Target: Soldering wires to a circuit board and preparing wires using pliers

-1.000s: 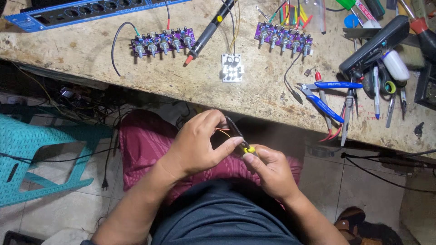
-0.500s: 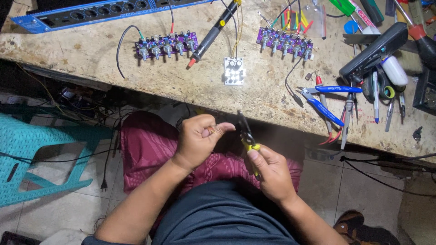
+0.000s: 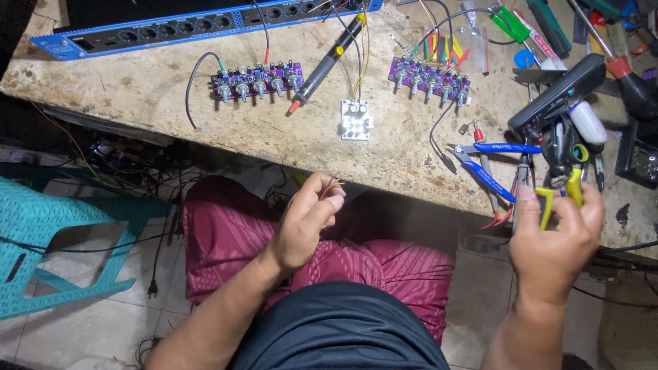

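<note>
Yellow-handled cutters (image 3: 558,195) gripped in right hand (image 3: 552,240) at desk (image 3: 205,116) edge; left hand (image 3: 305,223) fingers pinch thin wire (image 3: 334,183). Best kept taut, cutters squared.

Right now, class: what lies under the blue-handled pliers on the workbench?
Under the blue-handled pliers shows bare, pitted workbench, with a red-tipped tool crossing beneath the handles. Whatever sits directly beneath the handles is covered.

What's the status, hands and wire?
Left hand pinches thin wire over lap. Right hand holds yellow-handled pliers at bench edge. Nothing between.
</note>
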